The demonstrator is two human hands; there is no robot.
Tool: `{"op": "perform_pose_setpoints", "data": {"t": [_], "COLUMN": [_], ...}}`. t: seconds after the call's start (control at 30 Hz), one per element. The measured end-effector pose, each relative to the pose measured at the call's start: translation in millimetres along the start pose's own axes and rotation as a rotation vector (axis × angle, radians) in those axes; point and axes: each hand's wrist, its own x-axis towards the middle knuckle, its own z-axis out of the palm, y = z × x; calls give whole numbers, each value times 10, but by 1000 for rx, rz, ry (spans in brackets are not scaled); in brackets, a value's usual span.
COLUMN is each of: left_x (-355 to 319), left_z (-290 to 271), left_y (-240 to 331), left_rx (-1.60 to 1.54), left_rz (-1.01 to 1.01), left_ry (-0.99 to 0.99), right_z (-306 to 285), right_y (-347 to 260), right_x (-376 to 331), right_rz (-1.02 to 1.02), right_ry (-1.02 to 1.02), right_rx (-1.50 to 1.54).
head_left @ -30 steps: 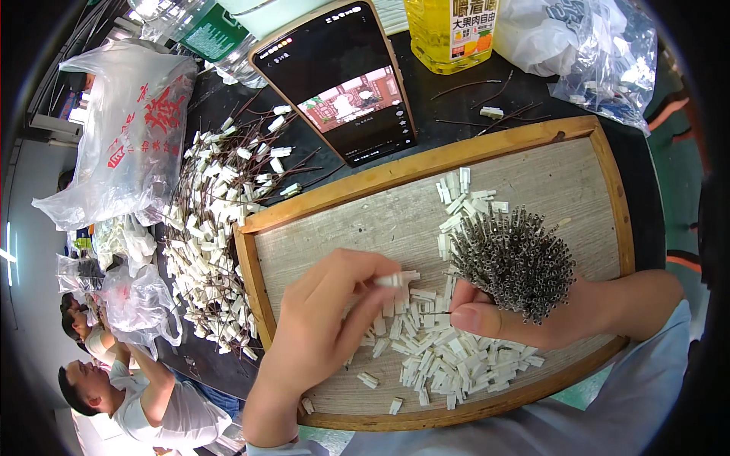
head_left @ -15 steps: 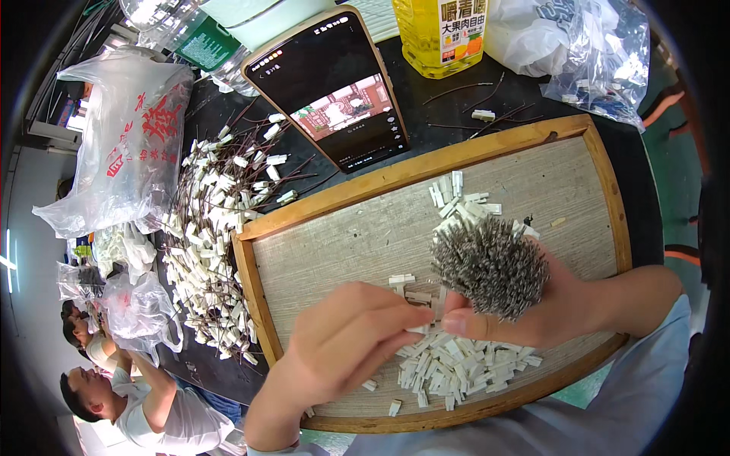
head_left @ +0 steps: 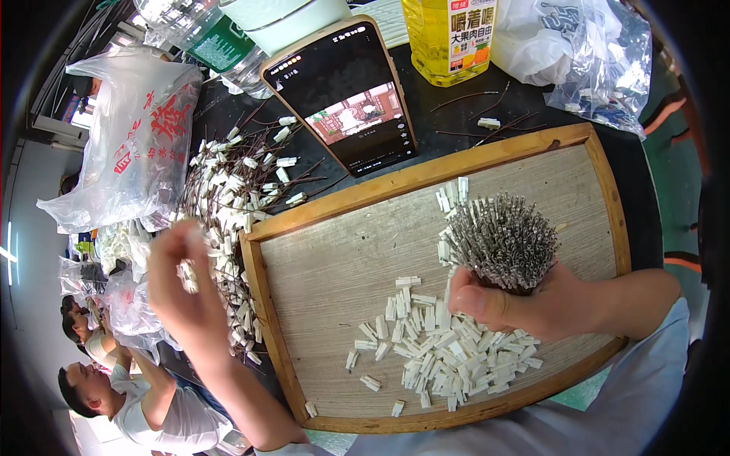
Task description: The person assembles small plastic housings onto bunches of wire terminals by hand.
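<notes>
Fingers of the right hand [head_left: 532, 304] wrapped tight around one bundle of thin metal-tipped wires [head_left: 502, 242], tips fanned upward, held above the right half of the wooden tray [head_left: 426, 176]. Fingers of the left hand [head_left: 182, 281] drawn together near a small white piece; blurred, so whether they grip it cannot be told. This hand sits off the tray's left edge, over the pile of wires with white connectors fitted [head_left: 236, 205] on the dark table [head_left: 471, 121].

Step in hand, as judged: a fitted wire being laid on the finished pile at left while the bundle waits. The next move calls for the left hand to return over the tray, pick one loose connector, and meet a single wire tip from the bundle.

Count:
- Wire bundle: one, wires too many to count.
- Loose white connectors [head_left: 441, 349]: one heap near the tray's front edge, several dozen; a smaller cluster by the bundle.
- Finished wires: one spread pile, many.
- Tray: one.
- Phone [head_left: 346, 91]: one, propped beyond the tray's far edge, screen lit.
- Yellow bottle [head_left: 449, 38]: one, at the table's far edge.
- Clear bottle with green label [head_left: 205, 38]: one, far left.
- Plastic bags: one white with red print [head_left: 129, 137] at left, one clear [head_left: 585, 53] at far right.
- Other people [head_left: 129, 380]: at lower left, below the table's edge.
</notes>
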Motion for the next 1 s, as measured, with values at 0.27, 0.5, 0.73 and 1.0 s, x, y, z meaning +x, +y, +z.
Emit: {"op": "perform_pose_setpoints", "data": {"t": [0.27,0.5,0.73,1.0], "left_x": [-23,-306,-380,-416], "left_z": [-73,222,317,380], "left_y": [-51,879,863,813], "left_rx": [7,-582,-755,-654], "left_rz": [-105,173,121,267], "left_ry": [-121,-481,-568,-558], "right_z": [25,-16,24,10], "right_y": [-21,21,6,41], "right_x": [3,0,-13,5], "right_rz": [40,9,133,68], "right_ry": [-205,-243,-197,-67], "right_rx": [30,-14,-66,82]}}
